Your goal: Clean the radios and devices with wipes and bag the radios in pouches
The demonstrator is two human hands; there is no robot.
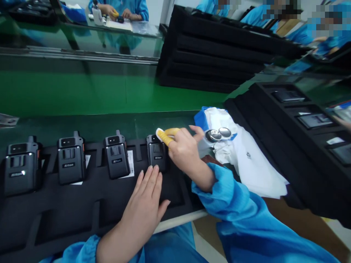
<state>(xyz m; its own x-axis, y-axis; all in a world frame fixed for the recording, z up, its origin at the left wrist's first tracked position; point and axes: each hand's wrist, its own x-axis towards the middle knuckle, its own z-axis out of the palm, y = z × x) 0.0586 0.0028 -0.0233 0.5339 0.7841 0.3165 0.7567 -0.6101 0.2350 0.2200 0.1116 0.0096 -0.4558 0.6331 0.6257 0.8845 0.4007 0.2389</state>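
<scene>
At nine o'clock on the counter (90,126): a black foam tray (68,215) holding four black handsets upright in a row, each in its own pocket. First handset (22,166) at the far left, then second handset (70,160) and third handset (117,157), with white labels tucked beside two of them.

Toward six o'clock: left grip (145,204). Lies flat and palm down on the foam, fingers straight and together, closed on nothing. Touches, at the fingertips, the lower edge of the fourth handset (157,156), last in the row, at the centre.

Just to one o'clock of that handset: right grip (185,149). Pinches a small white pad (159,131) between yellow-capped fingertips (167,136) and presses it on the handset's top.

At three o'clock of this grip: two shiny metal discs (219,134) resting on a white cloth (252,160), a blue piece (201,118) at its far edge.

At twelve o'clock, past a green belt (82,91): a stack of black trays (214,54). At three o'clock: more dark trays (301,146) carrying flat devices.

Far off at eleven o'clock: another person's hands (117,12) at a separate counter.
</scene>
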